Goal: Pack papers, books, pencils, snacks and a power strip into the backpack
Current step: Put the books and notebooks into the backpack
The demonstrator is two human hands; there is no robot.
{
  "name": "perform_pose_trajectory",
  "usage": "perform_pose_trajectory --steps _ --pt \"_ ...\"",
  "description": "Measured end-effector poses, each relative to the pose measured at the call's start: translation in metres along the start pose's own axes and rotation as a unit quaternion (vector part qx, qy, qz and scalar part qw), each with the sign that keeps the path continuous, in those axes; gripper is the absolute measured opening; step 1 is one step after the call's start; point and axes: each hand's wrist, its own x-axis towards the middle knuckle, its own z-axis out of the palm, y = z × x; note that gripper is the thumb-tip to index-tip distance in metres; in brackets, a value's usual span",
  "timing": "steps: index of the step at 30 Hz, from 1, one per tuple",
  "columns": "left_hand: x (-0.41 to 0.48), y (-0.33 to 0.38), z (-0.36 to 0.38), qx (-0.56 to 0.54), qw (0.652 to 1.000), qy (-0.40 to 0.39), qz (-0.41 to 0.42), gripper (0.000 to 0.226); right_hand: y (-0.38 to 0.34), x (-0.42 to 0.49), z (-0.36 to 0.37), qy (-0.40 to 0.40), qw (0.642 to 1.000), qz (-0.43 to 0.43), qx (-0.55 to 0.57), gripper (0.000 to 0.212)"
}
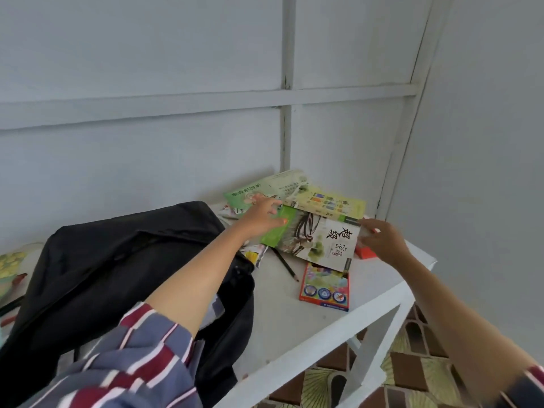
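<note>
Both hands are on the calligraphy book, which lies between them on the table. My left hand is spread nearly flat, thumb resting on the book's green edge, holding nothing. My right hand has its fingers curled at the opposite edge and seems to pinch it; the underside contact is hidden. The backpack slumps below my left forearm, and I cannot tell how far its mouth is open. Risks: only one hand has a real hold, so the book could pivot and slip when lifted. Its far corner lies under the yellow book just beyond my fingers, which may drag along. The near corner overlaps the pencil box, and a loose pencil lies between my wrists; either could be swept off the table.
</note>
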Motion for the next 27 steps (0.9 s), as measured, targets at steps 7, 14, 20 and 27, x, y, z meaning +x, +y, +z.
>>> perform_pose_trajectory --steps 7,14,20,27 --pt "0.079 -0.016 0.031 0.006 0.999 -0.011 -0.052 0.059 0.022 0.05 0.001 -0.03 0.999 -0.02 -0.036 0.05" --pt "0.123 -0.033 0.042 0.0 0.995 0.017 -0.095 0.073 0.03 0.079 0.008 -0.114 0.991 0.002 -0.067 0.052" --pt "0.148 -0.049 0.044 -0.009 0.996 0.004 -0.088 0.072 0.036 0.086 0.013 -0.109 0.993 -0.002 -0.039 0.045" --pt "0.151 -0.037 0.036 -0.026 0.997 0.047 -0.048 0.058 0.043 0.091 0.017 -0.03 0.989 0.036 0.14 0.035"
